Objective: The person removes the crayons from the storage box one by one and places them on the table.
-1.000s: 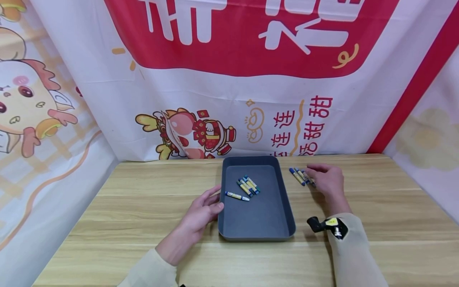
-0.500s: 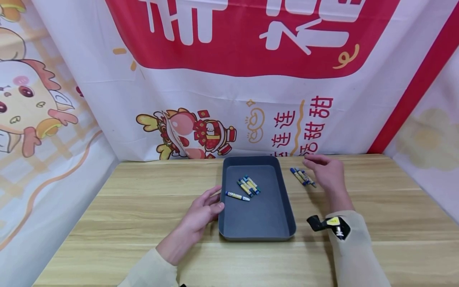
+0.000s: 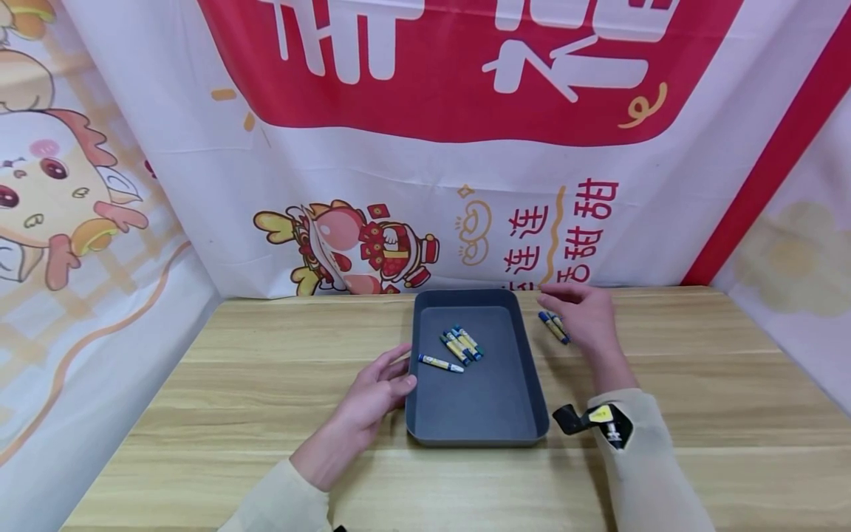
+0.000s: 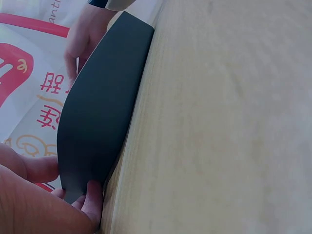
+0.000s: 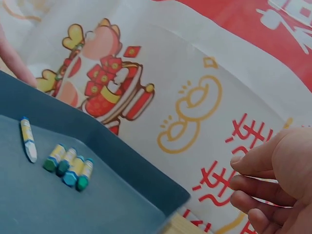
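A dark grey tray (image 3: pixel 475 406) lies on the table. My left hand (image 3: pixel 374 393) holds its left wall; in the left wrist view, fingertips (image 4: pixel 93 197) press the outside of that wall while another finger meets the rim. Inside the tray are several green and blue oil pastels (image 3: pixel 462 344) side by side, plus a white oil pastel (image 3: pixel 441 363) lying apart. My right hand (image 3: pixel 585 318) hovers beyond the tray's right side, fingers loosely bent, with nothing seen between them. Below it lie blue oil pastels (image 3: pixel 553 326), partly hidden by the hand.
The wooden table (image 3: pixel 266 384) runs back to a printed white and red cloth (image 3: pixel 425 177) hanging close behind the tray. Another decorated cloth (image 3: pixel 73 222) hangs at the left. A small black device (image 3: pixel 598 421) sits on the right sleeve.
My right hand has risen from the loose oil pastels, then shifted left toward the tray, now covering some of them. My left hand and the tray stay in place.
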Demonstrator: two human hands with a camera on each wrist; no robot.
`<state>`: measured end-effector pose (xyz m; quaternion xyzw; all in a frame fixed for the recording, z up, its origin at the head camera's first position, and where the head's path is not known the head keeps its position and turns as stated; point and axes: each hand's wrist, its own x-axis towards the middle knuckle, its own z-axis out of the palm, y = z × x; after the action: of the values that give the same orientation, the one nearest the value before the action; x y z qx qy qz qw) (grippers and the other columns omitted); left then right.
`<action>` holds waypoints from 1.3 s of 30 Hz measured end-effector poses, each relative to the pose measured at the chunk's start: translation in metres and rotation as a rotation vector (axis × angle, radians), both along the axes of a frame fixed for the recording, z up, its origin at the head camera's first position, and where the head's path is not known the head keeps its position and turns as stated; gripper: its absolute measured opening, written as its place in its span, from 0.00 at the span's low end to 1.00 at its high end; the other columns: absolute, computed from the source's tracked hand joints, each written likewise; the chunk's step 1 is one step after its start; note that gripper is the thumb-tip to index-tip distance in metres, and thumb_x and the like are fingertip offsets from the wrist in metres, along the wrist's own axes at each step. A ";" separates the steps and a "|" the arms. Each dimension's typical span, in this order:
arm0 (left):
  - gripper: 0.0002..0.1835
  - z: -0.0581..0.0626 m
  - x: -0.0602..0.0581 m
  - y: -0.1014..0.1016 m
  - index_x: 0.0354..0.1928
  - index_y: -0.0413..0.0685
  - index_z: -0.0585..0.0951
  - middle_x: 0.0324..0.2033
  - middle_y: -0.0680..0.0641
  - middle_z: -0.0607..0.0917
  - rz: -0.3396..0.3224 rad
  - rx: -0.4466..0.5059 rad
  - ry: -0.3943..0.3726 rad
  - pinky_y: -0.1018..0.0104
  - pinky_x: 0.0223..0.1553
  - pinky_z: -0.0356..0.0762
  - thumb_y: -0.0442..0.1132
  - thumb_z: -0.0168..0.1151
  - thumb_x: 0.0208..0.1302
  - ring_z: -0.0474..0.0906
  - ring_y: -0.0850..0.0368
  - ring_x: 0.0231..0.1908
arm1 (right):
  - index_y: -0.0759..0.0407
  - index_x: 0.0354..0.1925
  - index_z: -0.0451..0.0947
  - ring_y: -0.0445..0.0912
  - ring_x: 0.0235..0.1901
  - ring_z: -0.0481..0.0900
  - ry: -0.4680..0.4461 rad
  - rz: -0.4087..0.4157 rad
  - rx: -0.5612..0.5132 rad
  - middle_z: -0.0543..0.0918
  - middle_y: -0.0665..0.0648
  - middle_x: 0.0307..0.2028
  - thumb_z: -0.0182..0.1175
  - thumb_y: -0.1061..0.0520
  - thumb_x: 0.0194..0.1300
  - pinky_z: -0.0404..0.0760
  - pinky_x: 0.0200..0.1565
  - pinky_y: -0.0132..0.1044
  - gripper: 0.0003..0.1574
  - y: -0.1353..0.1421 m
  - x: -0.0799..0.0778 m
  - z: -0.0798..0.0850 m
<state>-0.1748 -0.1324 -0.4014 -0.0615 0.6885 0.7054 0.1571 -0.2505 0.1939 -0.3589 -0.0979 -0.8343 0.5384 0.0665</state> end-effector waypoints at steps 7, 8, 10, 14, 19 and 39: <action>0.33 0.000 0.000 0.000 0.81 0.54 0.67 0.78 0.35 0.70 -0.004 0.004 0.006 0.44 0.71 0.75 0.31 0.57 0.77 0.77 0.39 0.70 | 0.53 0.62 0.86 0.52 0.56 0.81 0.024 0.051 -0.013 0.86 0.59 0.60 0.69 0.46 0.73 0.80 0.53 0.35 0.24 -0.013 0.002 0.002; 0.33 0.000 0.000 0.000 0.81 0.54 0.67 0.78 0.35 0.70 -0.005 0.003 0.006 0.44 0.71 0.75 0.31 0.57 0.77 0.77 0.39 0.70 | 0.53 0.62 0.86 0.52 0.57 0.81 0.023 0.056 -0.015 0.86 0.59 0.60 0.68 0.47 0.73 0.80 0.53 0.36 0.23 -0.014 0.002 0.002; 0.33 0.000 0.000 0.000 0.81 0.54 0.67 0.78 0.35 0.70 -0.006 0.001 0.003 0.44 0.71 0.74 0.31 0.57 0.77 0.77 0.39 0.71 | 0.53 0.62 0.85 0.53 0.57 0.81 0.026 0.066 -0.021 0.86 0.59 0.61 0.68 0.47 0.74 0.79 0.54 0.38 0.23 -0.018 0.003 0.003; 0.33 0.000 0.000 0.000 0.81 0.55 0.67 0.78 0.36 0.70 -0.006 0.000 -0.002 0.43 0.72 0.74 0.31 0.57 0.78 0.77 0.40 0.71 | 0.54 0.62 0.85 0.54 0.58 0.81 0.031 0.085 -0.030 0.87 0.60 0.60 0.68 0.49 0.74 0.79 0.57 0.42 0.22 -0.026 0.003 0.004; 0.33 0.000 0.000 0.000 0.81 0.55 0.66 0.78 0.36 0.70 -0.007 0.000 -0.002 0.43 0.72 0.74 0.31 0.56 0.78 0.77 0.40 0.71 | 0.53 0.61 0.86 0.53 0.58 0.81 0.043 0.109 -0.027 0.86 0.59 0.60 0.69 0.49 0.73 0.80 0.60 0.44 0.21 -0.035 0.005 0.005; 0.33 0.001 0.001 0.001 0.81 0.53 0.66 0.77 0.34 0.70 -0.004 0.006 0.022 0.42 0.72 0.74 0.30 0.57 0.77 0.78 0.38 0.70 | 0.55 0.54 0.90 0.51 0.48 0.82 0.053 0.203 0.038 0.89 0.59 0.51 0.70 0.55 0.71 0.78 0.46 0.38 0.15 -0.084 -0.002 -0.004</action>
<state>-0.1739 -0.1317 -0.4006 -0.0518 0.6883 0.7077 0.1509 -0.2524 0.1099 -0.3630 0.0026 -0.8481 0.5286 0.0358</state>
